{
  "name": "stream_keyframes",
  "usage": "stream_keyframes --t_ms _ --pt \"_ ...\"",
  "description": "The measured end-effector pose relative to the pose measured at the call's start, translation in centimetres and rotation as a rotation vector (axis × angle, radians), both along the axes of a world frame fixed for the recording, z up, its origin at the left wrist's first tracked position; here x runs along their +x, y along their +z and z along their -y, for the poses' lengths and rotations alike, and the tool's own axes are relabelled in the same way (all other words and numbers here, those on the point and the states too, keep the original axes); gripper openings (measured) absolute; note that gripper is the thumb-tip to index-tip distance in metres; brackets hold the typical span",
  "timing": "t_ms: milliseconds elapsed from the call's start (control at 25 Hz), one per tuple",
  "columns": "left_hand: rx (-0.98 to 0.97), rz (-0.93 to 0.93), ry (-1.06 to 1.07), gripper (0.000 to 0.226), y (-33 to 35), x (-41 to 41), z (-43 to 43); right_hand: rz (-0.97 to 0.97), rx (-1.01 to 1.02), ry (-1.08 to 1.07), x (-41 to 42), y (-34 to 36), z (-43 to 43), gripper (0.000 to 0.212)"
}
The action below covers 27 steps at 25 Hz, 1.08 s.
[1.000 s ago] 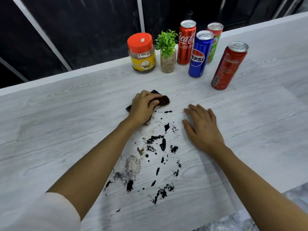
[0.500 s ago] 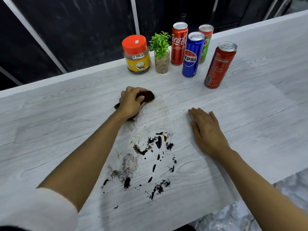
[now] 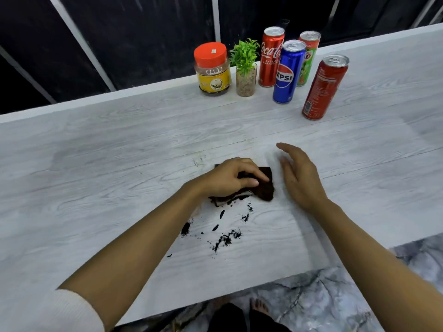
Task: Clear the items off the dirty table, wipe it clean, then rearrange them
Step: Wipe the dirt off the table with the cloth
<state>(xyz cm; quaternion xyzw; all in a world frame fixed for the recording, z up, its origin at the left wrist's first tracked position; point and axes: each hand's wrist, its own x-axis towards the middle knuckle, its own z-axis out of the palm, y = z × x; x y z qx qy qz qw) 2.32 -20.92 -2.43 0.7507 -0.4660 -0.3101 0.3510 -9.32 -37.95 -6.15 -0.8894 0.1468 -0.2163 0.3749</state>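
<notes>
Across the whole view, a pale wood-grain desk point(image 3: 96, 164) carries every item, with a dark panelled wall behind its far edge and a marbled floor point(image 3: 335, 295) below its near edge. The left forearm crosses the desk from the lower left, a white sleeve point(image 3: 60, 310) covering its upper part; the right forearm enters from the lower right. At the far edge of the desk stand five containers and a plant, all upright: a red can point(image 3: 324, 87) furthest right and nearest the camera, a blue Pepsi can point(image 3: 287, 73) to its left, a green-and-red can point(image 3: 308, 58) partly behind the Pepsi can, a Coca-Cola can point(image 3: 271, 56) further left, a small green plant in a glass of pebbles point(image 3: 245, 70), and a jar with an orange lid and yellow label point(image 3: 212, 68). The left hand point(image 3: 227, 179) presses a dark brown cloth point(image 3: 265, 188) onto the desk near its middle, the fingers curled over the cloth's top and gripping it. The right hand point(image 3: 299, 178) is just beside the cloth on its right, fingers extended and loosely spread, holding nothing; it is blurred, and contact with the desk cannot be determined. Black spill marks point(image 3: 225, 238) lie on the desk directly nearer the camera than the cloth, well apart from the containers.
</notes>
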Motion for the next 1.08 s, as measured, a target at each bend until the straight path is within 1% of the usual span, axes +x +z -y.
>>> stream_keyframes --t_ms 40,80,120,160,200,280,360,440,560,640,760,880,960,1040,1080 --pt "-0.049 -0.071 0.088 0.026 1.1 -0.2 -1.0 0.05 0.029 0.048 -0.3 0.6 -0.7 0.033" --pt "-0.127 -0.092 0.232 0.027 2.0 -0.3 -2.6 0.077 0.014 0.131 -0.5 1.3 -1.5 0.032" --pt "-0.207 -0.056 0.405 0.028 2.6 -0.4 -4.6 0.075 -0.026 0.241 -0.4 1.9 -2.2 0.03" --pt "-0.252 0.022 0.573 0.027 2.8 -0.5 -7.1 0.038 -0.073 0.36 0.0 2.2 -2.8 0.03" --pt "-0.255 0.111 0.714 0.026 2.4 -0.8 -10.1 -0.031 -0.12 0.46 0.7 2.3 -3.2 0.031" --pt "-0.147 0.28 0.928 0.024 0.3 -1.9 -16.2 -0.178 -0.201 0.577 2.0 1.9 -3.7 0.035" --pt "0.01 0.387 1.049 0.029 -2.2 -3.7 -21.0 -0.227 -0.29 0.607 2.7 1.5 -3.9 0.035" --pt "0.109 0.418 1.085 0.034 -3.7 -4.9 -23.2 -0.199 -0.321 0.61 3.1 1.1 -3.9 0.035" --pt "0.113 0.458 1.051 0.035 -4.0 -4.9 -23.6 -0.229 -0.265 0.626 3.3 1.2 -3.7 0.04" --pt "0.135 0.516 1.012 0.035 -4.1 -4.4 -24.2 -0.25 -0.267 0.638 3.3 1.1 -3.5 0.044" --pt "0.178 0.575 0.996 0.036 -5.0 -4.1 -25.5 -0.162 -0.333 0.62 3.4 0.7 -3.6 0.039" --pt "0.173 0.59 1.02 0.037 -5.5 -4.2 -25.4 -0.131 -0.282 0.58 3.5 0.9 -4.6 0.035" --pt "0.154 0.59 1.034 0.036 -5.5 -4.3 -25.1 -0.062 -0.183 0.481 3.0 1.7 -4.6 0.032" --pt "0.139 0.604 1.031 0.035 -5.5 -4.3 -25.0 0.059 -0.124 0.241 2.3 2.3 -3.3 0.03" --pt "0.131 0.614 1.033 0.035 -5.5 -4.3 -25.0 0.055 -0.133 0.114 2.0 2.3 -2.3 0.03"
